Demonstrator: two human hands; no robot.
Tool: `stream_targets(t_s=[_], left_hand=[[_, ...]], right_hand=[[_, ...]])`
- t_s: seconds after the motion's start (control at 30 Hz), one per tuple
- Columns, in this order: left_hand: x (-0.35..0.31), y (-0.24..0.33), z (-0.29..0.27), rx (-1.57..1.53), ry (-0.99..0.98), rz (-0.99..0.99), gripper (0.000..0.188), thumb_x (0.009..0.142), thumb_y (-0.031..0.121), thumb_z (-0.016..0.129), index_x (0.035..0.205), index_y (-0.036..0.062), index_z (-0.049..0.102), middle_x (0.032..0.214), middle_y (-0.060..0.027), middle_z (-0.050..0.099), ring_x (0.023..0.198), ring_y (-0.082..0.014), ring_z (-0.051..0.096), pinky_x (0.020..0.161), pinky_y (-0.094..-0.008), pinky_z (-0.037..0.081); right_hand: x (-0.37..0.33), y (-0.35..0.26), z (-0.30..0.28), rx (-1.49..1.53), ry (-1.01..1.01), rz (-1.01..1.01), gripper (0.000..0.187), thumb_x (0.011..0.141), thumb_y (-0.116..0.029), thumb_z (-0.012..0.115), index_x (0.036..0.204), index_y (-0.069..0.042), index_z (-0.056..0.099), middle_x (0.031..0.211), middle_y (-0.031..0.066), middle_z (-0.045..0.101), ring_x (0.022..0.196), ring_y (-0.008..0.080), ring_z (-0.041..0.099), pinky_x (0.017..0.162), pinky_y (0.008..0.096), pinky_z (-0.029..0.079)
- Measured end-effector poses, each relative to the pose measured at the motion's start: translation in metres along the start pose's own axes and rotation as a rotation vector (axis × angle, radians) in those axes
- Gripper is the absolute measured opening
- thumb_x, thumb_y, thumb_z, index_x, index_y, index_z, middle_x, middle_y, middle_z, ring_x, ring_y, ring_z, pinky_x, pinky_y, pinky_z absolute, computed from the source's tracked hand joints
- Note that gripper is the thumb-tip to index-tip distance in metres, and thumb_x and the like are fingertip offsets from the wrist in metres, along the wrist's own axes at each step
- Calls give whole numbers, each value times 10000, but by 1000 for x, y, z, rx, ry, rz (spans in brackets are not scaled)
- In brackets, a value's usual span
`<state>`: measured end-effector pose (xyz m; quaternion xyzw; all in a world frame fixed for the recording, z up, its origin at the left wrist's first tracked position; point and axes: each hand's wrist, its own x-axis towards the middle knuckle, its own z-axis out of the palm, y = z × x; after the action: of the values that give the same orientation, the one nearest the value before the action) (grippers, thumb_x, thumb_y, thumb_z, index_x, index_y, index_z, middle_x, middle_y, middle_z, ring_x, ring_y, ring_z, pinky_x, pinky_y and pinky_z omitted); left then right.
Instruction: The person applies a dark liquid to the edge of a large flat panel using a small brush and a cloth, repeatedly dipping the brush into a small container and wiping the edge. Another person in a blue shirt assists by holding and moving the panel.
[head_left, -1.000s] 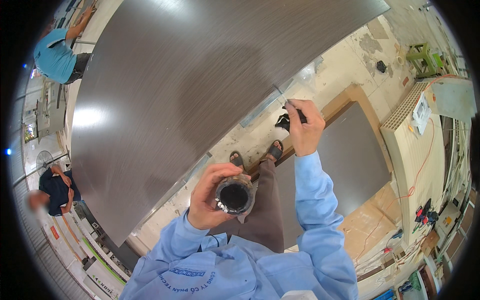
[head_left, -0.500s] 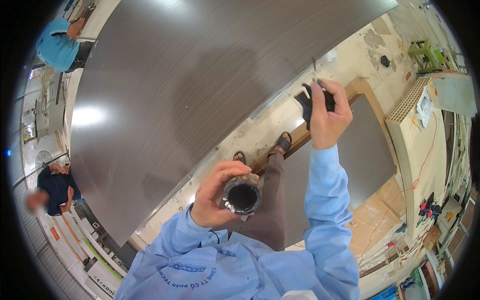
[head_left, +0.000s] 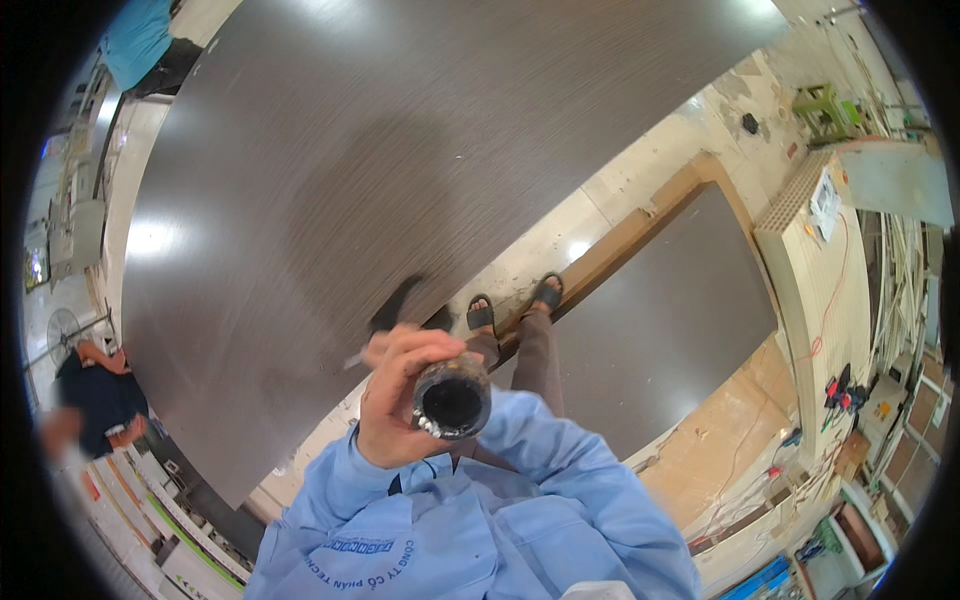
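Note:
My left hand [head_left: 385, 405] is wrapped round a short, dark, hollow cylinder [head_left: 445, 374] like a small jar, its round open end facing up. White crusty bits stick to its rim; what is inside is too dark to make out. My right forearm, in a light blue sleeve [head_left: 570, 460], crosses in front of me toward the cylinder. The right hand itself is mostly hidden behind the cylinder and left hand. A blurred black cloth-like piece [head_left: 397, 305] shows just beyond the left fingers, over the edge of the large brown panel [head_left: 330, 200].
A smaller grey-brown panel [head_left: 670, 310] lies on cardboard to my right. Beyond it stand a cream ribbed stack [head_left: 820, 270] and a green stool [head_left: 825, 112]. Two people, one in a light blue top [head_left: 137, 40], one in dark clothes [head_left: 95, 400], are at the left.
My right hand has swung from the far right to behind the cylinder, the black cloth-like piece going with it. The left hand keeps hold of the cylinder, now slightly farther left.

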<state>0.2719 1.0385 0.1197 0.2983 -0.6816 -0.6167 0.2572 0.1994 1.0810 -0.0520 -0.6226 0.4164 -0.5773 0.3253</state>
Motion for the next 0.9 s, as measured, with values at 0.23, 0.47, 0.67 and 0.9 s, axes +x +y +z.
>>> stream_targets(t_s=[0.23,0.47,0.67,0.9], left_hand=[[-17,13,7,-120,-25,-68,831,664,178,1013,1353,10,580,1332,-167,519,1187,-338,673,981,-427,585],[-10,-1,33,-155,-84,-66,841,655,158,1015,1359,13,578,1347,-166,511,1195,-348,673,984,-425,590],[-4,-6,45,-166,-95,-137,833,656,153,1015,1355,15,581,1353,-165,514,1196,-357,673,993,-441,584],[4,-9,48,-167,-138,-131,795,697,2,946,1382,-23,542,1376,-173,499,1247,-365,653,1032,-425,582]], right_hand=[[-6,-22,-116,-515,583,414,86,859,-24,735,930,-74,734,946,119,733,893,285,723,806,402,579],[52,56,-297,-631,877,322,100,934,-65,723,1010,-3,742,908,115,727,847,219,705,785,323,545],[48,50,-289,-505,685,345,65,891,-36,731,953,-30,751,899,113,719,828,299,692,761,360,535],[46,63,-294,-533,855,303,62,918,-27,723,965,0,754,922,87,740,808,188,699,756,300,538]])
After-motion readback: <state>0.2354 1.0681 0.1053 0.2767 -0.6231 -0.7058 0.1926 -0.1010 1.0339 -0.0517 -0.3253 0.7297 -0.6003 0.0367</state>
